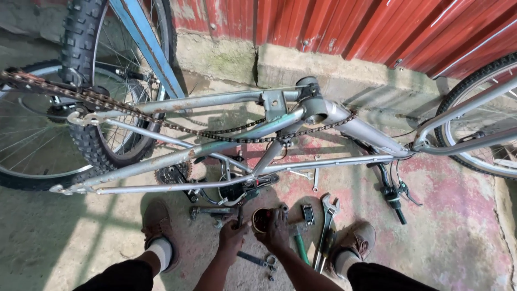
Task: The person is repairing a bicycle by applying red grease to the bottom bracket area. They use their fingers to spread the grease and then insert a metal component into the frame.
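My left hand (232, 235) reaches down to the floor between my feet and its fingers close on a small dark metal part; what part it is I cannot tell. My right hand (276, 233) holds a small round tin (262, 219) by its rim, and the tin's dark inside shows. Above both hands lies an upturned silver bicycle frame (215, 148), its rusty chain (107, 99) draped along the stays to the empty bottom bracket shell (314, 110).
An adjustable wrench (327, 213), a green-handled hammer (299, 240), a multi-tool (308, 214), spanners and loose nuts lie on the concrete around my shoes (156, 226). A crank with its chainring (173, 175) and handlebars (390, 186) lie under the frame. Knobby wheels stand left and right, a red corrugated wall behind.
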